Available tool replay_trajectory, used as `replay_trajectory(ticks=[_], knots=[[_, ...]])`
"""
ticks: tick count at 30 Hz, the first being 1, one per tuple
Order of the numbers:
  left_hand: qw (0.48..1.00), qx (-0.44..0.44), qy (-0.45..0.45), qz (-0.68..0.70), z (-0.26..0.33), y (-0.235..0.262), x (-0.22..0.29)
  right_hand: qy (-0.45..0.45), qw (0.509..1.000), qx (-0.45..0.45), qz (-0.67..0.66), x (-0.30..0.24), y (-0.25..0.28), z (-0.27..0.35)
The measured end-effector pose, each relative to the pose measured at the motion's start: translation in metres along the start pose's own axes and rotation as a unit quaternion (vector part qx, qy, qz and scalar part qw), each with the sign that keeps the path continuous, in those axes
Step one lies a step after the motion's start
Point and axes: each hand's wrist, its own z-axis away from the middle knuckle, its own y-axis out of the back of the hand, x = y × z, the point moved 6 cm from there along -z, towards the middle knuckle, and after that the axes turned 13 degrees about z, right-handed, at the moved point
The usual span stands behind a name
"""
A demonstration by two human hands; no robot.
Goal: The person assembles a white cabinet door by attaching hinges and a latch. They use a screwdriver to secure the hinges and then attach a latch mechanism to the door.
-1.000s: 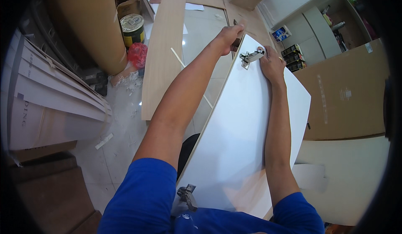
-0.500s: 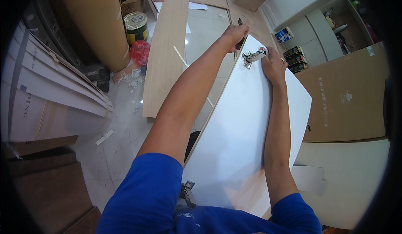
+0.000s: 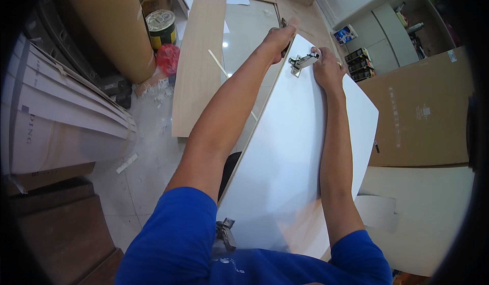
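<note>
A white cabinet door (image 3: pixel 285 142) leans lengthwise in front of me, its near end against my blue shirt. One metal hinge (image 3: pixel 302 62) is fitted near its far tip, and a second hinge (image 3: pixel 225 233) sits by my left sleeve. My left hand (image 3: pixel 279 42) is closed at the far left edge, around a dark, flat tool (image 3: pixel 292 43) mostly hidden by the fingers. My right hand (image 3: pixel 330 72) grips the door's far right edge, thumb side beside the first hinge; some of its fingertips are out of sight.
A long wooden board (image 3: pixel 196 81) lies on the tiled floor to the left, near a paint can (image 3: pixel 162 28) and a red plastic bag (image 3: pixel 168 58). Wrapped panels (image 3: pixel 71 117) stand at far left. On the right are a large cardboard box (image 3: pixel 417 106) and an open cabinet (image 3: pixel 423 25).
My left hand has shifted slightly left and nearer along the door's edge. The door's far tip and my right hand appear slightly further left and higher in view.
</note>
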Motion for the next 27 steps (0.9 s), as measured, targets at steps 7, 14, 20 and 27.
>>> replay_trajectory(ticks=[7, 14, 20, 27], knots=[[1.0, 0.002, -0.006, -0.009, 0.026, 0.006, -0.004, -0.013, 1.0, -0.008, 0.012, 0.0, 0.0, 0.0], [0.997, -0.001, 0.029, -0.074, 0.063, 0.015, -0.004, -0.022, 1.0, 0.002, 0.013, 0.003, -0.005, -0.004], [0.996, 0.008, 0.04, -0.081, 0.092, 0.024, -0.01, -0.027, 0.999, 0.002, 0.021, 0.006, -0.009, -0.005], [0.997, -0.001, 0.037, -0.074, 0.119, 0.031, -0.011, -0.005, 1.0, 0.003, -0.007, 0.002, -0.008, -0.002]])
